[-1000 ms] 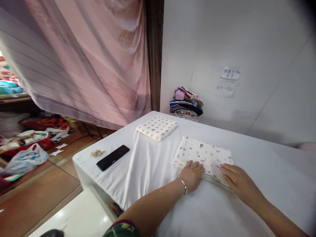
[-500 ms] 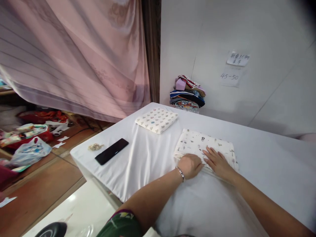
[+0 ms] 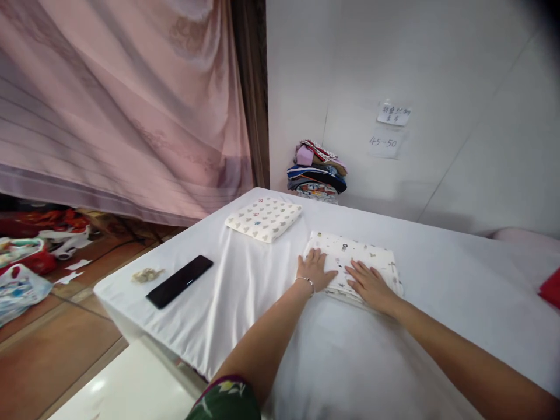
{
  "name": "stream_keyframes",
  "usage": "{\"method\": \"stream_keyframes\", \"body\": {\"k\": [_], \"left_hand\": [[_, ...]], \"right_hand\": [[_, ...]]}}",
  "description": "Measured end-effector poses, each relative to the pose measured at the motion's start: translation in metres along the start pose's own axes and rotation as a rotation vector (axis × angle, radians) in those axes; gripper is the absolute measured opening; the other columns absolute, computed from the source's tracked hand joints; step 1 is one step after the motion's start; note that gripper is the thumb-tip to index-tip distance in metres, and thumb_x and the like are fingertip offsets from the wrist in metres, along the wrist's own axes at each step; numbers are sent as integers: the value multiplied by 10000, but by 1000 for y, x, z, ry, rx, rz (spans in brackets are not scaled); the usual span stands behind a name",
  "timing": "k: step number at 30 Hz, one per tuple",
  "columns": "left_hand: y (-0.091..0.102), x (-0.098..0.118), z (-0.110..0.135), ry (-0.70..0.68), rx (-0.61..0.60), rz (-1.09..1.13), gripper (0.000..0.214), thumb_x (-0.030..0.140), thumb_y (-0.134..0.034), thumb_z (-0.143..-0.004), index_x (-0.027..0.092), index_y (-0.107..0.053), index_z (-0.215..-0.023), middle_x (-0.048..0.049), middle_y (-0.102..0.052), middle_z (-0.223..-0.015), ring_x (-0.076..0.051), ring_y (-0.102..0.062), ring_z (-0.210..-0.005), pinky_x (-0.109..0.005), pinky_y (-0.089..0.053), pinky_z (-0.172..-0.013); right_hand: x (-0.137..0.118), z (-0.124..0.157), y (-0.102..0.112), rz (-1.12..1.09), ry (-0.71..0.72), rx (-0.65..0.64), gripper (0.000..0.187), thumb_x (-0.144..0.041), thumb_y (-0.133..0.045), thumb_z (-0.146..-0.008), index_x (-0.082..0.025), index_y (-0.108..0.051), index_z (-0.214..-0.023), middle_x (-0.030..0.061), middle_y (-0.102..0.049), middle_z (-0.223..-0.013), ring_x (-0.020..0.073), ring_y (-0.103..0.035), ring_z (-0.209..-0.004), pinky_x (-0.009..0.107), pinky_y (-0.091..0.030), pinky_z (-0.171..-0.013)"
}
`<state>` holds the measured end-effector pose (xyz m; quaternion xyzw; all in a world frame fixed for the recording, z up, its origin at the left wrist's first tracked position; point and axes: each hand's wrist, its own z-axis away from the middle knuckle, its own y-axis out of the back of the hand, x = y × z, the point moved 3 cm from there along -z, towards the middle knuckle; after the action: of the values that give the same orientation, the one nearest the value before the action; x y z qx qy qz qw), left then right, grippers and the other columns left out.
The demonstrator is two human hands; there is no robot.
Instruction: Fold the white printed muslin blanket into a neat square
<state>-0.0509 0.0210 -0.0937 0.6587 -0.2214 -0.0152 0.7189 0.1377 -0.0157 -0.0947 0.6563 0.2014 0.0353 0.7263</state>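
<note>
A folded white cloth with small printed figures (image 3: 363, 255) lies on the white-covered table (image 3: 437, 280). My left hand (image 3: 315, 269) rests flat on the cloth's near left corner, fingers stretched out, a bracelet at the wrist. My right hand (image 3: 370, 281) lies flat on the cloth's near middle, fingers spread. Neither hand grips anything. A second folded cloth with small hearts (image 3: 263, 217) sits farther back to the left, apart from both hands.
A black phone (image 3: 179, 280) and a small beige clump (image 3: 146, 274) lie near the table's left edge. A stack of folded clothes (image 3: 317, 178) stands against the white wall. A pink curtain (image 3: 131, 105) hangs at left. Bags (image 3: 20, 286) lie on the floor. A red object (image 3: 552, 287) shows at the right edge.
My left hand has opened from a curled hold at the cloth's near edge and moved onto its top. My right hand has slid left to lie flat on the cloth. The camera view shifted.
</note>
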Motion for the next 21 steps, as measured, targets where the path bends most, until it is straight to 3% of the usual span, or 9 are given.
{"method": "stream_keyframes", "body": {"k": [3,7,11,16,21], "left_hand": [[-3,1,1,3,-6,-8,778,683,-181,-793,212,-229,-1410,-40,-106,-1502,-256,-30,-1376,-559,-103,-1064],[0,2,0,2,-5,-11,758,678,-178,-798,233,-229,-1409,-26,-102,-1502,-258,-30,-1376,-557,-102,-1064],[2,3,0,-4,-27,-8,740,661,-180,-809,231,-228,-1409,-21,-98,-1502,-260,-27,-1375,-570,-87,-1062],[2,3,1,-3,-25,-6,738,662,-188,-808,236,-226,-1409,-15,-95,-1503,-258,-23,-1376,-570,-87,-1063],[1,1,-1,-4,-20,-6,730,660,-191,-808,245,-232,-1408,-3,-99,-1502,-264,-20,-1375,-584,-93,-1058]], "right_hand": [[9,-10,12,-42,-25,-23,579,-552,-248,-884,-276,-312,-1389,23,-165,-1485,243,-108,-1365,483,-128,-1085],[37,-16,24,83,-183,117,573,-527,-255,-884,-253,-314,-1384,48,-180,-1485,254,-93,-1366,502,-102,-1079],[55,-12,14,157,-239,135,599,-550,-218,-883,-217,-339,-1367,56,-211,-1477,246,-121,-1362,477,-122,-1077],[56,-10,10,158,-218,181,544,-525,-227,-891,-245,-391,-1328,47,-268,-1458,239,-156,-1355,478,-136,-1073],[70,-4,9,-8,-324,285,531,-479,-327,-866,-195,-424,-1303,86,-235,-1464,269,-111,-1361,479,-168,-1076]]}}
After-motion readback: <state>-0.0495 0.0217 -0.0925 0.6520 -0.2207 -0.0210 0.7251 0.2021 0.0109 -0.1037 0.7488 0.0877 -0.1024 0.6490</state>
